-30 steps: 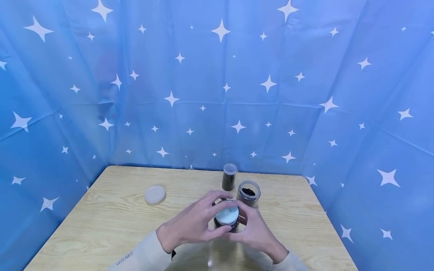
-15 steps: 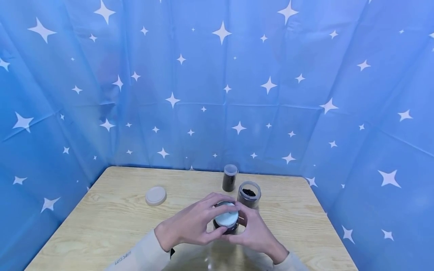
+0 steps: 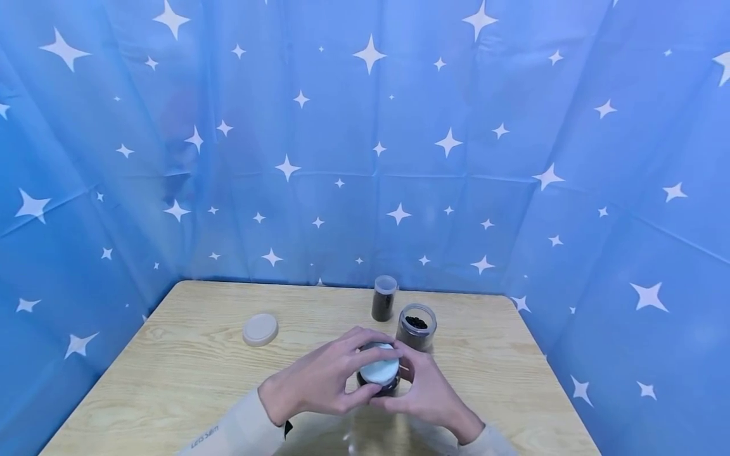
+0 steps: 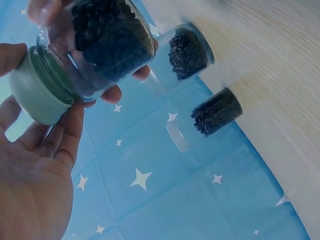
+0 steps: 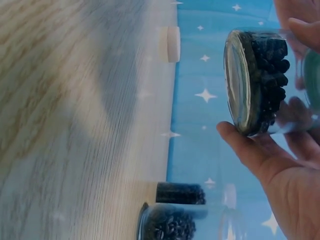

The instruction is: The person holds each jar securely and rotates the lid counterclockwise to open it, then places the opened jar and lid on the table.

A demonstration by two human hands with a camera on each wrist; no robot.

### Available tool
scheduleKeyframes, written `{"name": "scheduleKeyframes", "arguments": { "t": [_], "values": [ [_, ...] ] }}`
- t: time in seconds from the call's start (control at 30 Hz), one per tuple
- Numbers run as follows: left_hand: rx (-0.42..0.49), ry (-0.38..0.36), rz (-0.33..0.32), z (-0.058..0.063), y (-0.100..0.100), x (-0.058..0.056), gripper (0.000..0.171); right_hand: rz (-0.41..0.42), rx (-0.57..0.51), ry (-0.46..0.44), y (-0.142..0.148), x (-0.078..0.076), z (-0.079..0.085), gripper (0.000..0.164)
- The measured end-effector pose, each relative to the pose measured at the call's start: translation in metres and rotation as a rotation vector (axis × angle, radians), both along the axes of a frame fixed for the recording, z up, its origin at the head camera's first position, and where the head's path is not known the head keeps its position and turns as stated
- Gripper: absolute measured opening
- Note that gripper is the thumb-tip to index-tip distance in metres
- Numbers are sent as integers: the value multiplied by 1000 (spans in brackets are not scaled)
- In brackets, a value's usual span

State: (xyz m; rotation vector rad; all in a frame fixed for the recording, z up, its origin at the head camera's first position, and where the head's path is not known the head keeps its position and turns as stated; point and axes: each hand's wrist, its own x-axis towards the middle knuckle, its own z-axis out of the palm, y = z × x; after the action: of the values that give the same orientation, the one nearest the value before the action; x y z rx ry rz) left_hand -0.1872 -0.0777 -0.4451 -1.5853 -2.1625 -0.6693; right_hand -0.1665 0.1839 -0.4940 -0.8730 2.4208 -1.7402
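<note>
A clear glass jar [image 4: 112, 45] of dark beans, with a pale green lid [image 4: 37, 90] on its mouth, is held upright above the table between the hands. My left hand [image 3: 319, 377] grips the lid from above, its thumb and fingers spread round the edge. Low on the glass, my right hand [image 3: 430, 392] holds the jar, fingers curled round its side. In the right wrist view the jar's bare bottom shows beside a right fingertip, and the beans lie against it. The fingers cover much of the jar in the head view.
Just beyond the hands stands an uncovered glass jar [image 3: 415, 341] with dark beans in it. Behind it is a narrower jar [image 3: 383, 304] of dark contents. A round pale lid [image 3: 260, 330] lies at left on the wooden table [image 3: 171, 373]. A blue starred curtain [image 3: 342, 126] closes off the back and sides.
The left fingers have shifted slightly toward the near side of the green lid. The right hand keeps its hold on the jar. The other jars and the pale lid have stayed put.
</note>
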Motion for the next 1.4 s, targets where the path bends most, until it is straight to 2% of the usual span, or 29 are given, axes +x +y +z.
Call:
{"name": "scheduleKeyframes", "arguments": {
  "t": [0.17,0.4,0.73,0.83,1.13,1.4],
  "values": [
    [4,-9,12,-2,-1,3,60,4,2,-10,-2,0,-1,78],
    [9,-56,49,-5,-3,6,62,-6,18,39,-4,-1,-6,77],
    [29,-51,96,-6,0,6,65,-23,32,31,-3,-1,-5,74],
    [51,-59,128,-6,4,7,63,-42,43,36,-3,0,-4,76],
    [127,-84,293,-5,15,12,53,-101,26,35,-10,0,-4,84],
    [163,-112,342,-3,16,14,52,-109,21,34,-14,-3,-5,82]
  ]
}}
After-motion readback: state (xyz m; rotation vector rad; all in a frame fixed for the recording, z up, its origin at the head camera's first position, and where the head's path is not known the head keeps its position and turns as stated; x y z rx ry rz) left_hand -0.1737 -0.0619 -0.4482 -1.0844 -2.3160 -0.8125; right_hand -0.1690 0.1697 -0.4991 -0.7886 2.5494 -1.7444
